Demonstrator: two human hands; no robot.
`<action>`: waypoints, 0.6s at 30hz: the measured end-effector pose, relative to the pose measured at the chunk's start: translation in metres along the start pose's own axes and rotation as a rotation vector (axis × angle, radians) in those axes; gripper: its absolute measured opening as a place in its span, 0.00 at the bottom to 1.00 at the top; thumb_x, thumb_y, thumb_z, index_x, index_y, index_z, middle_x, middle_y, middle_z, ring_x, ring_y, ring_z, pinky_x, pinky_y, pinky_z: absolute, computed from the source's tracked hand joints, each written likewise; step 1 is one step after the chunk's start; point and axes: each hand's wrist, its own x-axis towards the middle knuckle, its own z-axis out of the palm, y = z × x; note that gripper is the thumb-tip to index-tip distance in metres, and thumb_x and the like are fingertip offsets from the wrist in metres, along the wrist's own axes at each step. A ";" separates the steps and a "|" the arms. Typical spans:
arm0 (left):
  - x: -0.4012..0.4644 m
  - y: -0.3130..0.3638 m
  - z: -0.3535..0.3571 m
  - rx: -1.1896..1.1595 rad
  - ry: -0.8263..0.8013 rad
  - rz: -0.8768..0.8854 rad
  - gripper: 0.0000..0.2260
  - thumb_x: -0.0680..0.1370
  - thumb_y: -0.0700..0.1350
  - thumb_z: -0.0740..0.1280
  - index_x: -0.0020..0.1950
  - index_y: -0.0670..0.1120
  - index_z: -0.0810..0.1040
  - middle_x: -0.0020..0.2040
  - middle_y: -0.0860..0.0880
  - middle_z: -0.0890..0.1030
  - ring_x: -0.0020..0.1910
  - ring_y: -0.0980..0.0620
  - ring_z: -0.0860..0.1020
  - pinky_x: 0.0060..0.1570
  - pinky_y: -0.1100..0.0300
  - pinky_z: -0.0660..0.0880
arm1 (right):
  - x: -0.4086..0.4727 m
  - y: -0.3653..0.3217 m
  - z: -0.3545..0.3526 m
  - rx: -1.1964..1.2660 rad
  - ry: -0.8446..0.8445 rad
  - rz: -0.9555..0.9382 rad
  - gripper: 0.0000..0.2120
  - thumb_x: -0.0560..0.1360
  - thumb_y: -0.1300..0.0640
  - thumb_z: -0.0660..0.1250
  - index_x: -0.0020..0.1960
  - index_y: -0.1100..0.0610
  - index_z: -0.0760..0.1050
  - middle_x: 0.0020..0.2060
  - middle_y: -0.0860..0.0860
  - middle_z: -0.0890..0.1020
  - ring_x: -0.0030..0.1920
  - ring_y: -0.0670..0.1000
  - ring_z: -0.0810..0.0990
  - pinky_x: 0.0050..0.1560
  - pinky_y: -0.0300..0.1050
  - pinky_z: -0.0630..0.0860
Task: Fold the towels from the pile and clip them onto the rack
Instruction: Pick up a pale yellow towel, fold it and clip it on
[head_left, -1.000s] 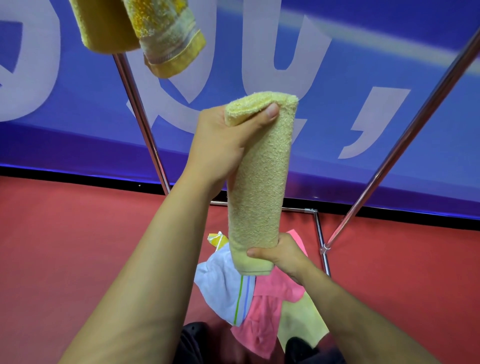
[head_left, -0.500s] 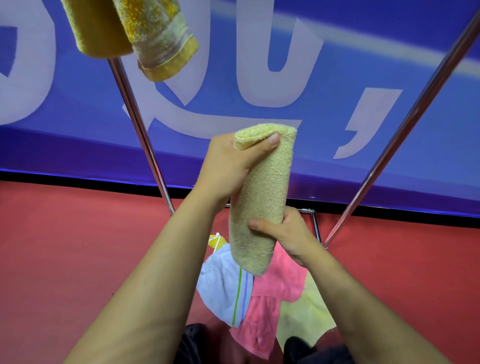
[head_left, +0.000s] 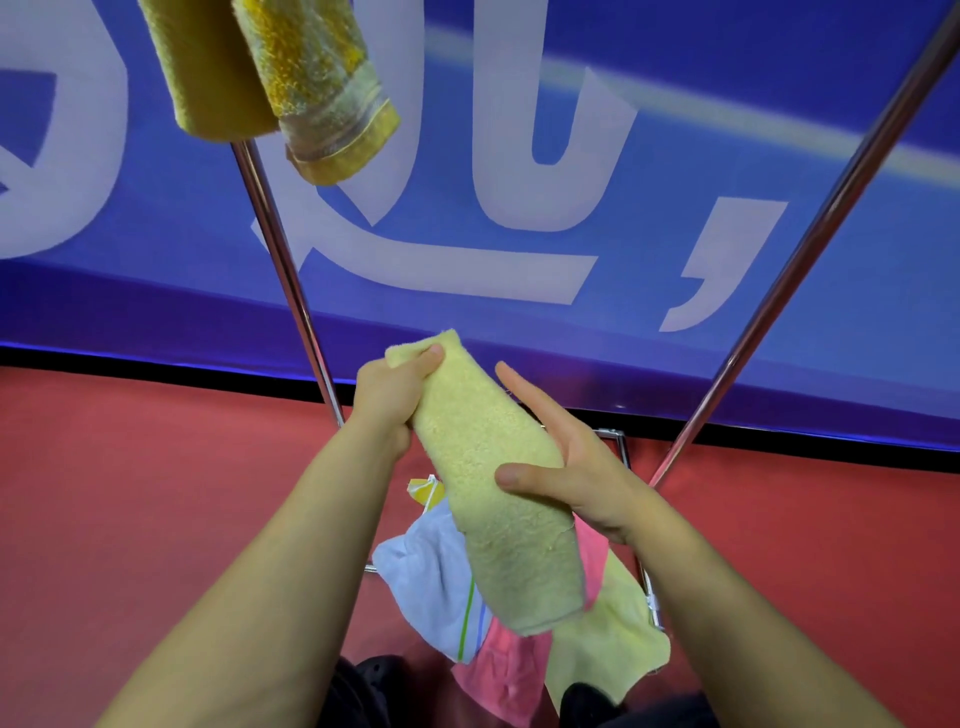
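- Nearest the camera, two dark shoe tips (head_left: 584, 699) show at the bottom edge, on the red floor (head_left: 156, 493).
- Just beyond the shoes lies the pile (head_left: 519, 670) of loose towels on the floor: a white one with green and blue stripes (head_left: 431, 582), a pink one (head_left: 506, 675), a pale yellow one (head_left: 608, 639), and a small yellow-and-white piece (head_left: 425, 491) peeking out behind.
- Above the pile, both bare forearms reach forward and hold the folded towel (head_left: 493, 493), a pale yellow terry strip folded narrow and long.
- Its long axis runs slantwise: the upper end points up and to the left, towards the wall; the lower end points down and to the right, hanging over the pile.
- The left hand (head_left: 387, 397) is clenched round the upper end, thumb pressed over the top fold.
- The right hand (head_left: 576, 473) lies against the towel's right edge near the middle, its thumb laid across the front and its fingers stretched out straight along the side, not curled.
- Further off stand the slanted chrome poles of the rack (head_left: 288, 270), one on the left and one on the right, joined by a low frame on the floor.
- At the top left two hung towels dangle by the left pole: a mustard one (head_left: 208, 73) and a yellow patterned one (head_left: 322, 88) with a banded hem; what fastens them lies out of view.
- Farthest back is a blue banner (head_left: 675, 234) with large white letters, edged by a black strip at the floor.
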 end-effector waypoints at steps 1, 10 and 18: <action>0.003 -0.005 -0.002 -0.002 0.013 -0.033 0.15 0.76 0.42 0.76 0.58 0.36 0.81 0.54 0.38 0.85 0.53 0.41 0.85 0.57 0.42 0.82 | -0.001 -0.003 0.001 -0.008 -0.008 -0.009 0.41 0.71 0.60 0.77 0.78 0.43 0.64 0.74 0.40 0.73 0.73 0.45 0.73 0.70 0.44 0.71; -0.011 -0.022 -0.005 0.352 -0.167 0.062 0.20 0.75 0.43 0.77 0.65 0.43 0.78 0.58 0.44 0.84 0.55 0.48 0.84 0.57 0.51 0.81 | -0.001 -0.024 0.000 0.279 0.077 -0.051 0.24 0.73 0.63 0.71 0.68 0.48 0.79 0.49 0.52 0.85 0.51 0.52 0.83 0.55 0.44 0.80; -0.074 0.005 0.012 0.056 -0.835 -0.111 0.35 0.79 0.67 0.52 0.72 0.42 0.76 0.67 0.41 0.81 0.68 0.43 0.78 0.67 0.48 0.74 | -0.003 -0.039 -0.013 0.455 0.150 -0.066 0.26 0.74 0.61 0.72 0.70 0.45 0.77 0.53 0.58 0.84 0.52 0.56 0.83 0.59 0.51 0.80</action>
